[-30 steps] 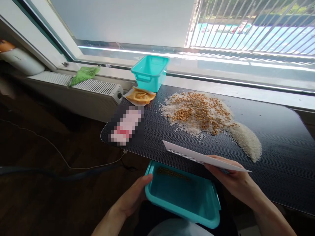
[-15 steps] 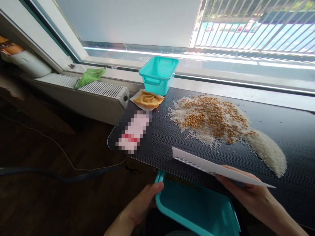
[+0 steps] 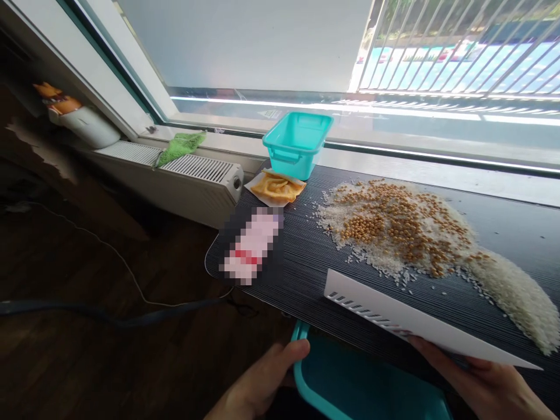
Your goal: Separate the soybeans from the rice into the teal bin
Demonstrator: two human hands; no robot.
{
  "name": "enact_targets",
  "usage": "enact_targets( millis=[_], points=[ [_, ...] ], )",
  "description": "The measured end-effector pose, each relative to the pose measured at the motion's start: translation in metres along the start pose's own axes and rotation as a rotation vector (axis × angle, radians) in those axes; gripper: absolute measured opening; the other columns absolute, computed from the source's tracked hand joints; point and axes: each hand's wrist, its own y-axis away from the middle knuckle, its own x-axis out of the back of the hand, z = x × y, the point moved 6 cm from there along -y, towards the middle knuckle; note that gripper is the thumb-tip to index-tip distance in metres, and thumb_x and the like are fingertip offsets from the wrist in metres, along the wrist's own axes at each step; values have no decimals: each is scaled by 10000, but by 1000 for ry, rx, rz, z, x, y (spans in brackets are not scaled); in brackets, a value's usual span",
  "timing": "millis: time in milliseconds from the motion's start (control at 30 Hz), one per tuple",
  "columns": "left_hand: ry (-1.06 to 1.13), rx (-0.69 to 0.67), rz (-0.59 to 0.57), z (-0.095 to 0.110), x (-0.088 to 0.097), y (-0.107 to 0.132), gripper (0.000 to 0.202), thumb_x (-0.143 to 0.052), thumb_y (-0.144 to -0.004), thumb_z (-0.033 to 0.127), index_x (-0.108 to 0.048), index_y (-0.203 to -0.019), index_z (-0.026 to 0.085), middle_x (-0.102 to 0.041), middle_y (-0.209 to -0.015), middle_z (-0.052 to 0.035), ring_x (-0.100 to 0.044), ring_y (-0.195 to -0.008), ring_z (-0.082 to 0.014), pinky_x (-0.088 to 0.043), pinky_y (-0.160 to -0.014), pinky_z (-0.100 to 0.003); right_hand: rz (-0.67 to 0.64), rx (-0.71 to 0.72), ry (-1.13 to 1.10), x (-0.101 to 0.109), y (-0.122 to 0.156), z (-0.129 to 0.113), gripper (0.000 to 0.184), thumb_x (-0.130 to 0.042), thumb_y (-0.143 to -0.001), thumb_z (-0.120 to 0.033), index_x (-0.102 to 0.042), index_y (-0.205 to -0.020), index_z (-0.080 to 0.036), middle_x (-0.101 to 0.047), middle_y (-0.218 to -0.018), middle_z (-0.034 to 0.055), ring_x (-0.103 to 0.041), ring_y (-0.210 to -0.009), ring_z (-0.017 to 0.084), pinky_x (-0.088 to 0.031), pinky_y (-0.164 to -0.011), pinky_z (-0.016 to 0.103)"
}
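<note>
My left hand (image 3: 266,376) grips the left rim of a teal plastic tub (image 3: 304,379), thumb over the edge, below the front of the table. In my right hand (image 3: 476,373) is a thin white card with a row of slots (image 3: 394,312), held on edge just above the tabletop. The fingers at its underside are partly hidden. Beyond the card spreads a heap of white rice (image 3: 510,286) with yellow-brown soybeans (image 3: 406,224) scattered over it. The rice trails off toward the right. The bottom of the tub is in shadow and partly cut off by the frame.
A second teal tub (image 3: 297,140) stands at the table's back left, with a folded pastry on paper (image 3: 277,186) before it. A blurred pinkish item (image 3: 251,245) lies near the left edge. A radiator (image 3: 175,184) carries a green cloth (image 3: 181,147). Window behind.
The view has shifted, so things on the table appear lower and further right. The slotted card shows more of its face now. Both hands keep their holds.
</note>
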Motion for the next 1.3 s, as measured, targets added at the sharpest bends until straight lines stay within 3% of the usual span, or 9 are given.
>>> enact_targets(
  millis=[167,400,533,700,867,967,1167,1233,1300],
  points=[
    [13,-24,-36,0,-6,0,480,-622,-794,486,-690,-1110,131,-727,-1075,-172,-683,-977,-316,-467,-934,-477,29,-1,3,2,-1,0,146,-685,-663,-361,-755,-734,-469,-741,-671,-53,-707,-568,265,-622,-505,294],
    [-33,-15,-19,-4,-15,-12,522,-628,-777,509,-662,-1145,140,-720,-1087,-158,-666,-1009,-322,-471,-926,-494,-53,-66,26,-1,18,24,209,-683,-714,-370,-758,-902,-422,-763,-842,-19,-721,-730,291,-639,-630,337],
    [-63,-14,-18,-3,-23,-13,502,-608,-793,500,-684,-1087,101,-734,-1014,-167,-664,-999,-333,-462,-931,-497,-13,-85,19,11,30,25,165,-674,-736,-336,-770,-865,-369,-762,-833,-12,-718,-768,288,-630,-708,347],
    [-98,-4,-47,-10,-29,-6,506,-590,-802,507,-666,-1121,122,-734,-1019,-139,-659,-1003,-314,-483,-908,-471,12,-149,26,27,44,31,159,-679,-740,-366,-775,-835,-282,-759,-823,24,-708,-758,279,-616,-675,344],
    [-115,41,-90,-28,-55,-8,594,-578,-776,570,-625,-1181,140,-717,-1071,-140,-654,-1006,-316,-499,-866,-471,58,-129,-9,31,54,40,258,-657,-759,-422,-763,-877,-219,-756,-849,30,-702,-796,268,-600,-746,366],
    [-130,20,-86,-35,-73,-8,628,-567,-780,572,-571,-1253,159,-688,-1153,-140,-628,-1067,-321,-490,-876,-463,78,-80,0,39,62,45,249,-649,-767,-425,-758,-874,-228,-754,-819,13,-699,-746,250,-598,-702,350],
    [-166,94,-161,-46,-82,24,672,-518,-785,612,-597,-1241,124,-685,-1175,-165,-616,-1093,-346,-487,-871,-449,184,-83,-23,67,91,52,283,-668,-744,-465,-762,-856,-223,-759,-811,19,-707,-758,258,-597,-711,354],
    [-130,103,-157,-42,-82,40,689,-498,-795,626,-579,-1271,135,-670,-1216,-159,-604,-1118,-351,-487,-875,-443,242,-83,-79,75,101,52,295,-694,-715,-483,-766,-850,-230,-763,-831,18,-712,-795,269,-591,-776,383],
    [-90,8,-152,-28,-86,53,698,-492,-808,616,-541,-1316,140,-652,-1248,-163,-584,-1150,-367,-485,-890,-463,325,-84,-142,85,107,51,295,-707,-710,-478,-767,-849,-225,-765,-856,26,-712,-831,276,-577,-827,409]
  ],
)
